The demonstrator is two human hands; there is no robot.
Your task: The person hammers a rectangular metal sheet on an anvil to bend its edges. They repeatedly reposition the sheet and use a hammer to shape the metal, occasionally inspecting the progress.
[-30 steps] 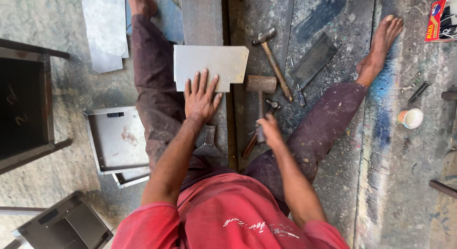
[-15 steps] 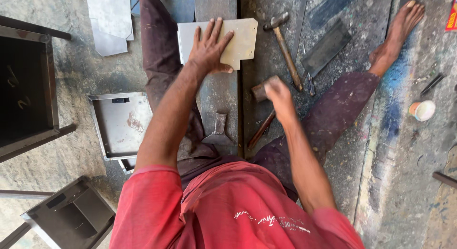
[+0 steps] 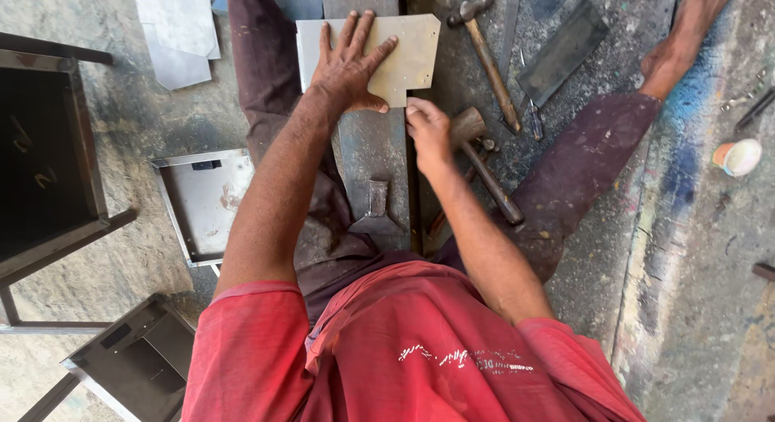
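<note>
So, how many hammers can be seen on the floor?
2. One hammer with a slim wooden handle lies right of the metal sheet. A mallet with a thick head lies beside the right hand. More may be hidden.

Pale grey sheet [image 3: 408,55], red shirt [image 3: 404,349], maroon trousers [image 3: 581,164], grey floor [image 3: 694,309].

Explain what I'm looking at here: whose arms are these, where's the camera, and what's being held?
The camera sits on a person's head and looks straight down at their own arms and legs as they sit on the floor. The left hand presses flat on a pale metal sheet lying across a steel beam. The right hand touches the sheet's lower edge, beside a wooden mallet it does not grip. A hammer and a flat metal tray lie nearby.
</note>
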